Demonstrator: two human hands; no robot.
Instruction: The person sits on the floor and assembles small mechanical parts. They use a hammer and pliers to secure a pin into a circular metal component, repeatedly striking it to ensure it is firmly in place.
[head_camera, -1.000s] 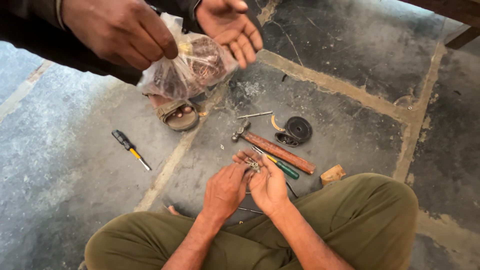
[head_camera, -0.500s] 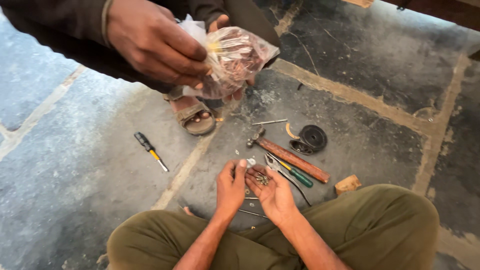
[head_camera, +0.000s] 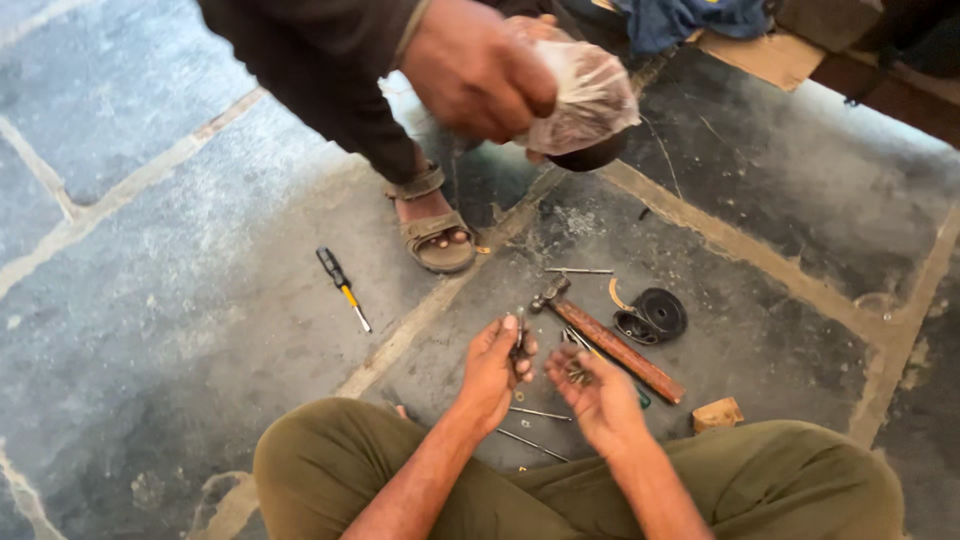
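Since the earlier frames the hands have parted: left hand (head_camera: 492, 368) now lifts away with a pinch, right hand (head_camera: 598, 395) stays low and cupped. Other person's bag (head_camera: 585, 95) has risen and bunched up in their hand (head_camera: 475, 65).

Left to right, as I see it:

- Screwdriver (head_camera: 341, 283), black and yellow, flat on the stone floor (head_camera: 150, 300), well apart from both hands.
- Other person's sandal (head_camera: 436, 238) just beyond the floor joint.
- Left hand: fingers closed in a pinch on a few small nails (head_camera: 519, 340), tips pointing up. Nothing else in it.
- Long nails (head_camera: 538, 414) loose on the floor below the hands.
- Right hand: palm up, half open, cupping a small heap of fasteners (head_camera: 577, 372). Can't tell exact kind, too small.
- Hammer (head_camera: 610, 345) with wooden handle, just beyond the right hand, not touched.
- Green-handled tool partly hidden under the hammer.
- Black tape roll (head_camera: 652, 315) beside the hammer.
- Wood block (head_camera: 717, 414) near the right knee.

Handling, my judgement: the nails are stiff, light, slick metal with sharp points. They scatter easily from an open palm, so keep it level. Best picked by the shank near the head, fingertip pinch, one or few at a time.
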